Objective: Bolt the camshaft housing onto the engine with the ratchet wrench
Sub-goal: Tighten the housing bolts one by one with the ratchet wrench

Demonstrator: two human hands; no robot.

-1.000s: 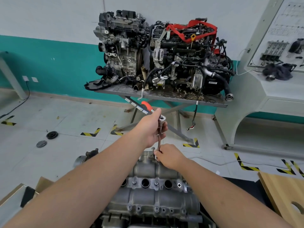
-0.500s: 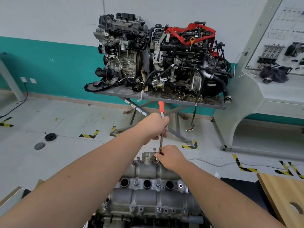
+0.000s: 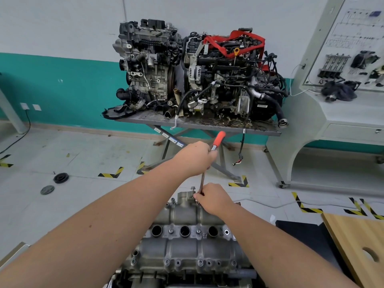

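Head view showed the engine [image 3: 187, 273] filling the lower middle of the frame, with the grey camshaft housing [image 3: 187, 244] seated along its top. Beyond it stood a metal table [image 3: 199, 124] carrying two other engines — well apart from the work. At the housing's far end the ratchet wrench [image 3: 218, 138] stood nearly upright on a long extension bar [image 3: 202, 182]. The left hand [image 3: 196, 157] was curled tight round the wrench near its head, the orange grip poking out above the knuckles. The right hand [image 3: 214, 197] was closed round the bar's foot, steadying it where it met the housing; the socket itself was hidden under the fingers. Just beside it a bolt [image 3: 193, 188] stood proud, not yet run down.

The likely trouble: a tall bar leaned off-axis could cam the socket off the bolt head — rounding it or nipping the steadying fingers. Cross-threading was also possible if a bolt started crooked.
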